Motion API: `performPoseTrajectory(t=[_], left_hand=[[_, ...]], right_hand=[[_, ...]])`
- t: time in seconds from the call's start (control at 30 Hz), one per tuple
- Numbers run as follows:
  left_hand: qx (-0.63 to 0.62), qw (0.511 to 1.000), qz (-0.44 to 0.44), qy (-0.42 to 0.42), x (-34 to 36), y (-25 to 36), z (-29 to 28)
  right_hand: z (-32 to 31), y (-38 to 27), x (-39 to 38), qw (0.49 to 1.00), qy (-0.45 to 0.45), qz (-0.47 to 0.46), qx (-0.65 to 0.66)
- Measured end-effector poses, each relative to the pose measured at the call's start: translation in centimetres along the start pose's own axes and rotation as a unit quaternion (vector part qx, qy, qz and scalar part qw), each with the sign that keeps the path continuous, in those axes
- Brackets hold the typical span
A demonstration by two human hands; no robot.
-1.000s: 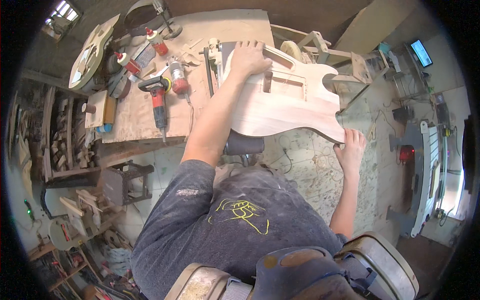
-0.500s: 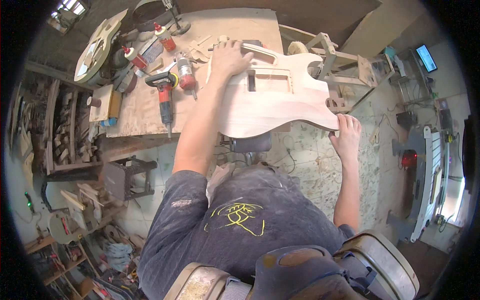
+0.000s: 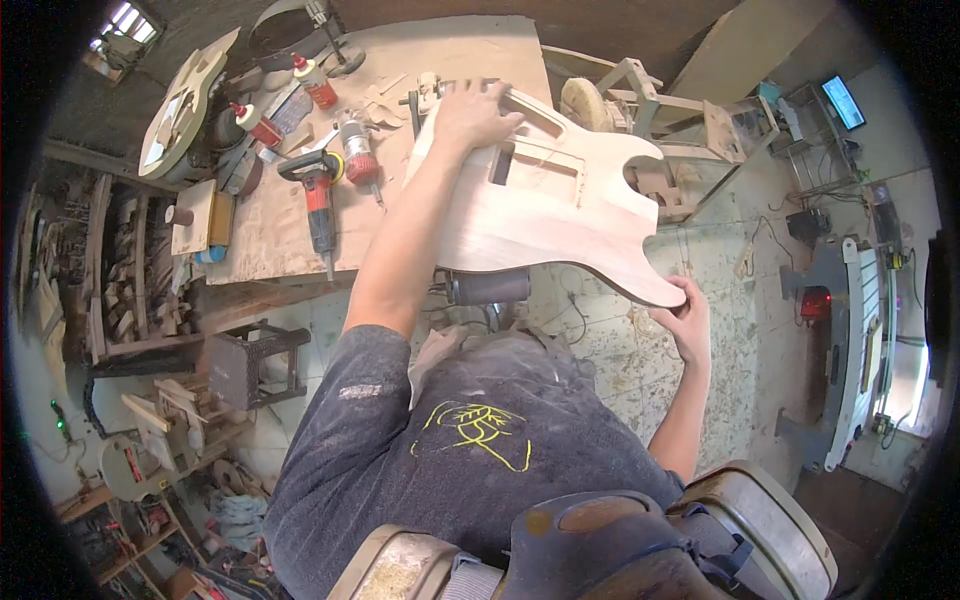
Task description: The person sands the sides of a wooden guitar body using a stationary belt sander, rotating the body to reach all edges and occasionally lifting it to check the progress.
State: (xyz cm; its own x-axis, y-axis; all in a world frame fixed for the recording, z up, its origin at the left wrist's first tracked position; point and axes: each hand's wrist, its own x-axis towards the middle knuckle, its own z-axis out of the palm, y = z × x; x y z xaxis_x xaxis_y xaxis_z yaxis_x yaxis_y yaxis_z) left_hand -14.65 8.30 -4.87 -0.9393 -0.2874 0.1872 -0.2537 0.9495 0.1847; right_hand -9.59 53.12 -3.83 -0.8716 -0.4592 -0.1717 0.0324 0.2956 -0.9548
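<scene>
Pale wooden workbench (image 3: 265, 245), red-and-black grinder (image 3: 319, 205) lying on it, red power tool (image 3: 357, 152), two bottles (image 3: 318, 88), wood scraps (image 3: 384, 92)

Two hands (image 3: 472, 117) (image 3: 690, 318), one held guitar body (image 3: 535, 222), two red-capped bottles (image 3: 316, 84) (image 3: 260, 126).

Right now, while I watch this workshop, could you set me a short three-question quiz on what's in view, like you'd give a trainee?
1. Which hand grips the pointed horn at the lower right of the wooden guitar body?
2. True or false: the left hand is holding the red-and-black power tool.
3. How many bottles with red tips are on the worktable? A) one B) two C) four

Key: 1. The right hand. 2. False; it rests on the guitar body. 3. B.
</scene>
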Motion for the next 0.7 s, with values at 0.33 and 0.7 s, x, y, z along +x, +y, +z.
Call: performPoseTrajectory(t=[0.33,0.7], left_hand=[[-0.034,0.999,-0.003,0.012,0.9,4.3,1.4],[0.002,0.998,-0.059,-0.011,0.9,2.0,0.8]], right_hand=[[-5.5,1.3,1.7,0.994,0.091,0.012,-0.057],[-4.9,0.7,4.6,0.999,0.041,0.006,-0.018]])
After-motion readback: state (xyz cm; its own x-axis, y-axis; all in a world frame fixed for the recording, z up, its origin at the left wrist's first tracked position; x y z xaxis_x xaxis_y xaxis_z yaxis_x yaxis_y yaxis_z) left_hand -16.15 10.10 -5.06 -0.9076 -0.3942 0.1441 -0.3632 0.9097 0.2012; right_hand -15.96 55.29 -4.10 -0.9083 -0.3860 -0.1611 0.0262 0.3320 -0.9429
